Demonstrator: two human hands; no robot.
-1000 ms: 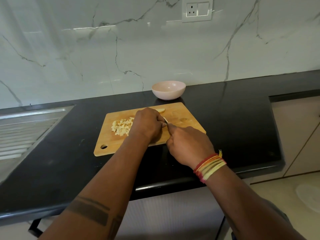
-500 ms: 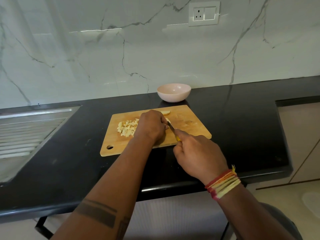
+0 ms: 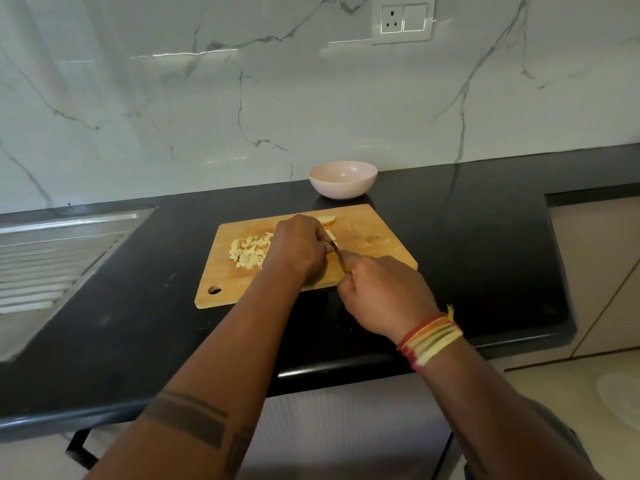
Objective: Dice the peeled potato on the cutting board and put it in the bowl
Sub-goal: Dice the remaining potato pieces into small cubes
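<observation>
A wooden cutting board [image 3: 381,245] lies on the black counter. A heap of diced potato [image 3: 250,251] sits on its left half. My left hand [image 3: 298,247] is curled over a potato piece in the board's middle, which it mostly hides; a pale edge [image 3: 330,234] shows beside the fingers. A separate potato slice [image 3: 327,220] lies at the board's far edge. My right hand [image 3: 379,292] grips a small knife [image 3: 337,252] with a yellow handle, its blade against the fingers of my left hand. The pink bowl [image 3: 343,179] stands empty behind the board.
A steel sink drainboard [image 3: 52,258] is set into the black counter [image 3: 485,258] at the left. The marble wall with a socket [image 3: 401,20] rises right behind the bowl. The counter ends at the right, above beige cabinets [image 3: 602,271].
The view has shifted slightly. My right hand has drawn back a little toward me with the knife. My left hand stays on the potato piece.
</observation>
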